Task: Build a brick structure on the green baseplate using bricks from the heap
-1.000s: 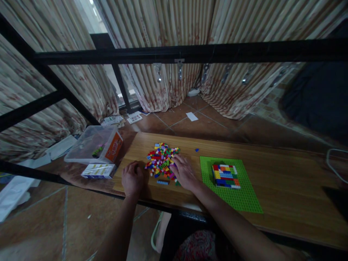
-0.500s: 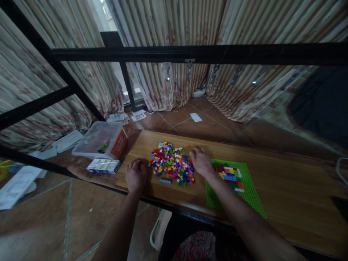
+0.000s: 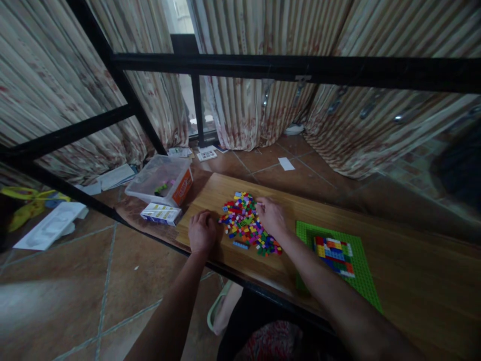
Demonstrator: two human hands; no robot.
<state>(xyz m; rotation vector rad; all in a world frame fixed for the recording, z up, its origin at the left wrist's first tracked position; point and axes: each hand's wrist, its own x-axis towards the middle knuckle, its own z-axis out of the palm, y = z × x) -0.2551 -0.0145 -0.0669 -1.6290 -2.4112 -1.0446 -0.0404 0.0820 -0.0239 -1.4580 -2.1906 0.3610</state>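
I see a wooden tabletop (image 3: 406,260) running L to R. On it, approx centre-left: a loose heap of small coloured bricks (image 3: 246,223), w/ one blue brick (image 3: 240,244) lying apart just in front. To the R, a green baseplate (image 3: 364,281) lies flat, a multicoloured brick block (image 3: 334,249) built on it. At the L end: a clear plastic tub (image 3: 160,179) w/ orange label, and a small white box (image 3: 161,213) just in front of it.

Brick pile (image 3: 246,224) sits on the table (image 3: 413,281), left hand (image 3: 202,233) left of it, right hand (image 3: 271,216) on its right edge. Baseplate (image 3: 363,281) further right, box (image 3: 161,179) far left.
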